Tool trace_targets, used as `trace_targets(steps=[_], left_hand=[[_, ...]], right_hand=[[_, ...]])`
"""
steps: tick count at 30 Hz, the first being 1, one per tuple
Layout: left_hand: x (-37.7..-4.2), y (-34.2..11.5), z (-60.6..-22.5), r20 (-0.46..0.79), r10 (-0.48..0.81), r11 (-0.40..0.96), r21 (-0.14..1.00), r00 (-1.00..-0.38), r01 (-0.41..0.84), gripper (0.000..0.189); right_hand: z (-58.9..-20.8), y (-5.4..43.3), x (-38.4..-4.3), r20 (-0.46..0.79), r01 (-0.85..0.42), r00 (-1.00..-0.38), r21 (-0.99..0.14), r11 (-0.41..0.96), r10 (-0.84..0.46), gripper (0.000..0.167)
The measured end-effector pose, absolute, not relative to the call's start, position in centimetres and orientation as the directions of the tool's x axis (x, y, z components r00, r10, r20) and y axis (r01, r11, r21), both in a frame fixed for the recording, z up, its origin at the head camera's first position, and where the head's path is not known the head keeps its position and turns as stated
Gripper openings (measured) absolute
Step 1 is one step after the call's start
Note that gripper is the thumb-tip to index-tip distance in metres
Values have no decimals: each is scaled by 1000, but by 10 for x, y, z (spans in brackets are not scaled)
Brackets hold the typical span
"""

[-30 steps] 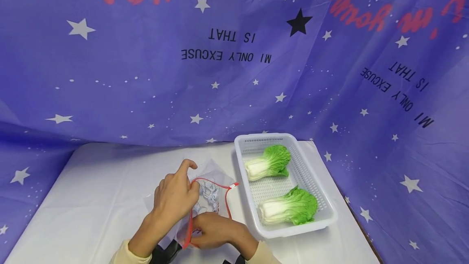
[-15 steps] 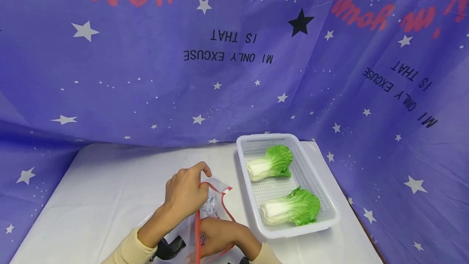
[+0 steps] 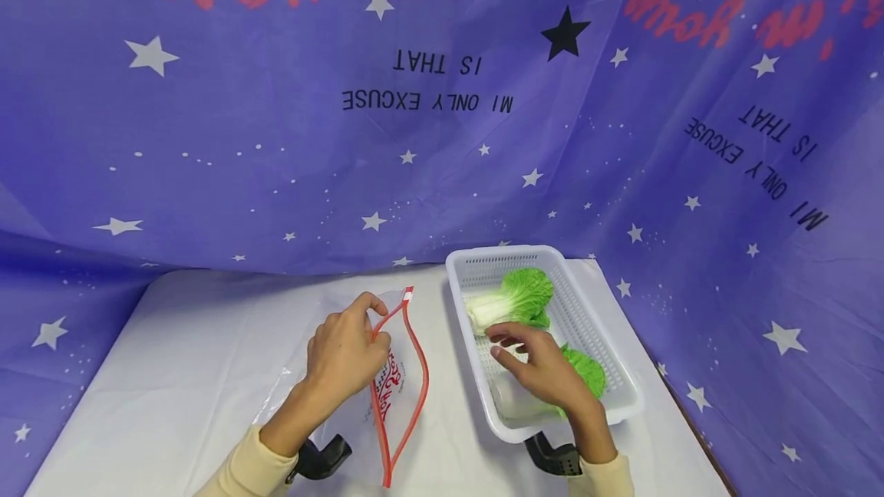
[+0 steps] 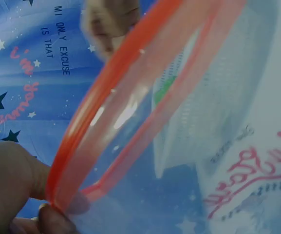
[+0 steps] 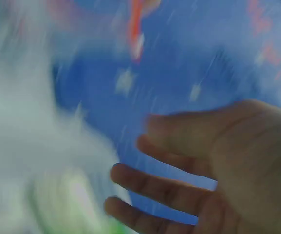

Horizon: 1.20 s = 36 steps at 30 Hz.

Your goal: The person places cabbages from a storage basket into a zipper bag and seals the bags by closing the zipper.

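Observation:
My left hand (image 3: 345, 351) pinches the red-edged mouth of a clear zip bag (image 3: 407, 390) with red lettering. In the left wrist view, thumb and finger grip one end of the red zip strip (image 4: 89, 114), and the mouth gapes apart. Over the white basket (image 3: 472, 374) hovers my right hand (image 3: 545, 366), its fingers loosely spread and holding nothing. Beneath it, a Chinese cabbage (image 3: 585, 371) is partly covered by the hand. Another Chinese cabbage (image 3: 528, 290) lies at the basket's far end, just beyond the fingertips. The right wrist view is blurred.
A white cloth covers the table (image 3: 193, 343). Purple star-printed fabric (image 3: 311, 175) hangs behind and to the right. A black wrist mount (image 3: 324, 457) sits below my left hand, another (image 3: 552, 457) by the basket's near edge.
My right hand has come out of the bag's mouth and moved right, over the basket. The left hand still holds the bag, whose mouth now stands more upright with its slider end farther back.

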<state>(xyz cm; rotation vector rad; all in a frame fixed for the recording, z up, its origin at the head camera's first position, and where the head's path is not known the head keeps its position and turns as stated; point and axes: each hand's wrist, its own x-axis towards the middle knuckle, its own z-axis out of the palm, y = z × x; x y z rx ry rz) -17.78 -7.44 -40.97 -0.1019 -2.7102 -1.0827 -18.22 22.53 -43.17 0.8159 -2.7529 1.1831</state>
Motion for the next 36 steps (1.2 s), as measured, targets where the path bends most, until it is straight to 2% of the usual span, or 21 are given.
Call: trace_targets(steps=[4,7,10,12,16,21,27,32,36], left_hand=[[-180,-75,-413,216,0,709,688,-976,152,29],[-182,-76,-415,198,7,703,696,-980,146,27],[-183,-77,-417,179,13,700,701,-984,137,25],[-184,-77,-418,171,18,697,704,-985,135,23],[-185,-79,-419,167,22,697,704,-986,134,22],[-185,-80,-419,158,33,693,708,-987,137,20],[-185,-81,-418,153,58,686,712,-987,150,21],[-184,-83,-418,146,58,684,715,-988,146,21],[-184,-85,-419,140,61,688,711,-988,144,22]], right_hand=[[-452,266,-190,92,-405,-903,-511,758,-420,36],[-459,286,-188,-46,-375,-895,-461,804,-444,48],[-460,299,-184,-152,-347,-877,-458,818,-457,63],[-459,303,-182,-189,-319,-879,-448,835,-438,71],[-459,302,-183,-252,-249,-904,-344,905,-344,81],[-465,297,-186,-258,-249,-919,-202,947,-297,81],[-471,295,-187,-218,-261,-933,-138,955,-287,77],[-476,295,-190,-130,-311,-940,-60,948,-316,71],[-471,293,-190,-8,-342,-939,-53,938,-343,71]])
